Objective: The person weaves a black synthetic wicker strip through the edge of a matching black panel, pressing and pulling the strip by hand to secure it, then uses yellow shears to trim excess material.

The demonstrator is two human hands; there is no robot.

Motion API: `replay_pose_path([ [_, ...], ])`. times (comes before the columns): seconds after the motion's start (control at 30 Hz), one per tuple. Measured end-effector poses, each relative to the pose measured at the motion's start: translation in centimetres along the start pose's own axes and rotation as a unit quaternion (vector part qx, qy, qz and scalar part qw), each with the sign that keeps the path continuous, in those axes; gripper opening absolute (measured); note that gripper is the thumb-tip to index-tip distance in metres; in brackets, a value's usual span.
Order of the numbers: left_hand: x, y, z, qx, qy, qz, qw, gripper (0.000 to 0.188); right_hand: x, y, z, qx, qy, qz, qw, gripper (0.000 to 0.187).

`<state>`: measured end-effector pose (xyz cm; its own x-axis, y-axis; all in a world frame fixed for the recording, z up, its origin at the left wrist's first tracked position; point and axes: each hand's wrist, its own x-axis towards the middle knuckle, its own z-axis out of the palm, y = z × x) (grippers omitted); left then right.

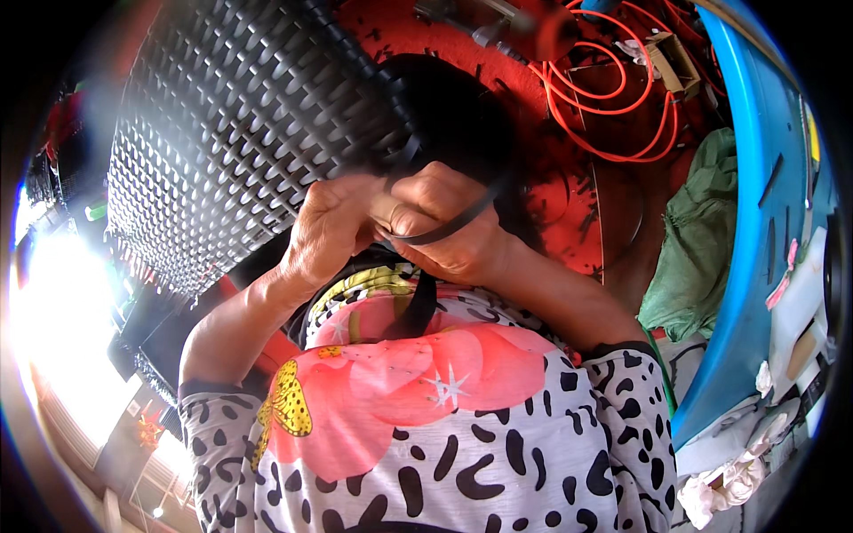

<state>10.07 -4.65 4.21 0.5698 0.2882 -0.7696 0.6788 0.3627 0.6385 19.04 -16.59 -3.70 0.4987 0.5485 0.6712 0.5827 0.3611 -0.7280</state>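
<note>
Head view showed your two hands close together in front of your patterned shirt [426, 426], just beside a dark woven panel [240, 115]. One dark strip [460, 222] was at the place where the hands met, and from there it curved across your right hand [453, 242] toward its outer side. Your right hand had bent fingers and seemed to grasp this strip between them. Your left hand [327, 226] had its fingers drawn in against the right ones, but they were blurred and partly covered, so I cannot tell if it was also pinching the strip.

By its look, the strip was light, thin and flat. It made a smooth bow, so I judged it bendy but a little springy; if you let go, it could jump open. Its face looked smooth, therefore it could slide in dry fingers. It did not seem fragile, though a sharp fold might leave a mark in it. A good place to take hold was, in my opinion, on the flat faces, near the point where your hands met, with thumb against finger.

The panel seemed stiffer and heavier than the strip. If you needed to steady it, its edge nearest your hands was probably the better place.
</note>
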Motion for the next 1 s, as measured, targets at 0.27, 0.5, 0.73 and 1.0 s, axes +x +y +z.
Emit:
replay_pose_path([
  [0.27,-1.0,2.4,-0.5,0.276,0.014,0.053,0.960,0.024,-0.5,-0.2,0.4,0.012,-0.006,0.009,1.000,0.025],
  [0.5,0.2,3.4,0.2,0.344,-0.026,0.067,0.936,0.017,-1.1,-0.1,0.4,0.054,-0.013,0.036,0.998,0.039],
  [0.73,1.0,2.7,0.5,0.353,0.018,0.091,0.931,0.015,-1.2,0.0,0.4,0.045,-0.052,0.048,0.997,0.040],
  [1.0,1.1,1.7,0.2,0.354,0.046,0.147,0.922,0.011,-1.5,-1.2,-1.4,0.005,-0.131,0.103,0.986,0.035],
])
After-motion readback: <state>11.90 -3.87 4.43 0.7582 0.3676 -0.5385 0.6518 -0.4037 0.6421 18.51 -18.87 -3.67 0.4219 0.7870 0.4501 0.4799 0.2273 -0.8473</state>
